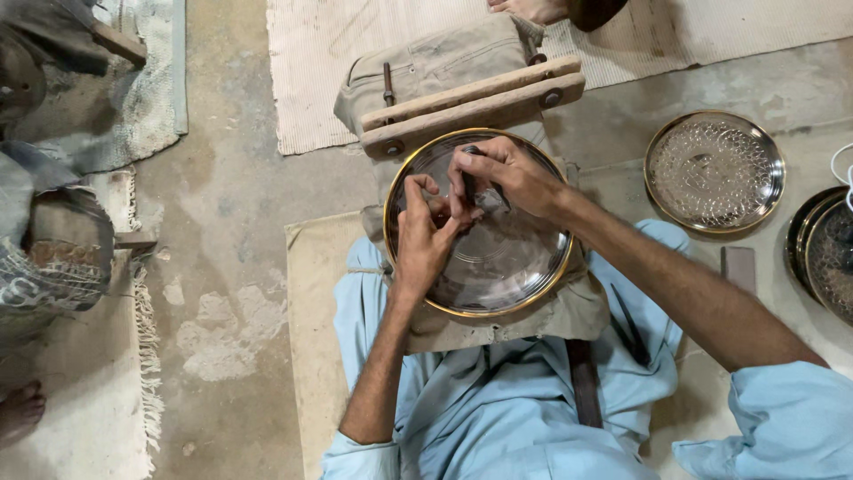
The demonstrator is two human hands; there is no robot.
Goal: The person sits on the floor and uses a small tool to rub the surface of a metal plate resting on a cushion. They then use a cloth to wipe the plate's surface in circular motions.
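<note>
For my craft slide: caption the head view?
Both hands, left and right, work a dark tool on a gold-rimmed plate.

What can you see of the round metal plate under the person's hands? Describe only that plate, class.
The round metal plate is shiny and silvery with a thin golden rim. It lies face up on a khaki cloth pad over the person's lap, its far edge against a wooden clamp. The left hand and right hand rest on its upper part, fingers pinching a thin dark tool against the surface. Faint lines show there; detail is unclear.
</note>
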